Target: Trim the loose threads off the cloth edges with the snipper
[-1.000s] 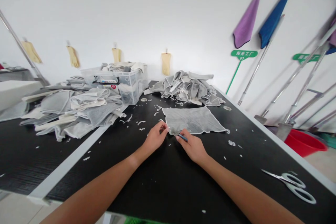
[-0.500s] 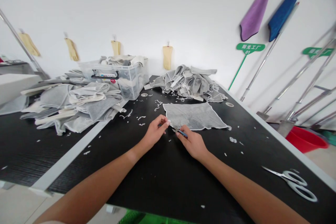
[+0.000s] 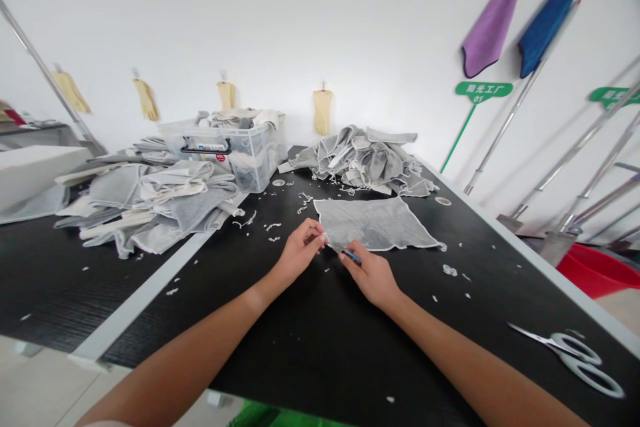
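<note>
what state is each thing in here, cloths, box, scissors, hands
Left hand, pinching a corner of the gray cloth
Right hand, gripping a small blue tool
Gray cloth, spread out, edge wavy
White-handled scissors, blades together, lying unheld
Plastic box, open, heaped full
Far cloth pile, crumpled
Purple cloth, hanging

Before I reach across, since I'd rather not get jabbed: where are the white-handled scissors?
In the head view, the white-handled scissors lie at the lower right of the black table, between the right forearm and the table's right edge.
</note>
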Action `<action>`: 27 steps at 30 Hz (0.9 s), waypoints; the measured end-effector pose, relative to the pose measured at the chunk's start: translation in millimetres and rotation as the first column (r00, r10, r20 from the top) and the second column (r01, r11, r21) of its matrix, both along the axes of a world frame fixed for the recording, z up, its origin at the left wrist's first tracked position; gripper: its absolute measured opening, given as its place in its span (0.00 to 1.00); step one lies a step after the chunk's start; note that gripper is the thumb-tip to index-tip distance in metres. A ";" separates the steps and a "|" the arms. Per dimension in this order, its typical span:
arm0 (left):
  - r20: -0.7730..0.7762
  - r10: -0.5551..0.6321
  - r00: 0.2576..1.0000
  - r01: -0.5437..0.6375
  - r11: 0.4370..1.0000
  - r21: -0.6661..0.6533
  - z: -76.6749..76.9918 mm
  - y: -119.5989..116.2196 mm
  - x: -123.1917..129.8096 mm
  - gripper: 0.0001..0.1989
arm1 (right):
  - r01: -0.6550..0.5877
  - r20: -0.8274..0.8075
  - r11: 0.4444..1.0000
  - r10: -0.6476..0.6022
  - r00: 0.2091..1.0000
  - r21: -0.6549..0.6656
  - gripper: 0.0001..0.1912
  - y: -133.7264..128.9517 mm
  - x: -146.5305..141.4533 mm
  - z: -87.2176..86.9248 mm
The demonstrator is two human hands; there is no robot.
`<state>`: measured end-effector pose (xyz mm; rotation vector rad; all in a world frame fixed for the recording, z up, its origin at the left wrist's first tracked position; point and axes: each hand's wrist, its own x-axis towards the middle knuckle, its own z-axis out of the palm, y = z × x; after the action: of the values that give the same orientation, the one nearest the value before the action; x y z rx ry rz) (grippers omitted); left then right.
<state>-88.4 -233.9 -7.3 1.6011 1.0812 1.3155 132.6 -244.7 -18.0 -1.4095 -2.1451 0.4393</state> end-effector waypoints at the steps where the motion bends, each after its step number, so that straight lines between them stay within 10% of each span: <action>1: -0.015 0.005 1.000 -0.005 1.000 0.015 0.4 0.1 -0.4 0.11 | 0.001 0.001 1.000 -0.001 1.000 0.001 0.17 -0.1 0.0 0.1; 14: -0.582 0.296 0.757 -0.202 0.954 0.223 32.3 -16.8 -15.4 0.13 | -0.023 0.053 0.999 0.021 0.998 0.047 0.18 -6.5 -9.6 10.7; 20: -0.784 0.162 0.599 -0.201 0.978 0.049 32.4 -21.8 -24.7 0.14 | 0.048 0.012 0.997 -0.049 0.999 0.058 0.19 -8.1 -10.8 18.1; 27: -0.797 0.033 0.604 -0.149 0.986 -0.072 15.4 -25.9 -36.1 0.09 | 0.049 0.079 0.999 -0.050 0.996 0.009 0.17 -7.4 -19.6 20.5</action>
<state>-124.5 -259.8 8.1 2.1086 1.7538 0.4976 113.0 -252.1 2.5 -1.4960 -2.1668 0.3623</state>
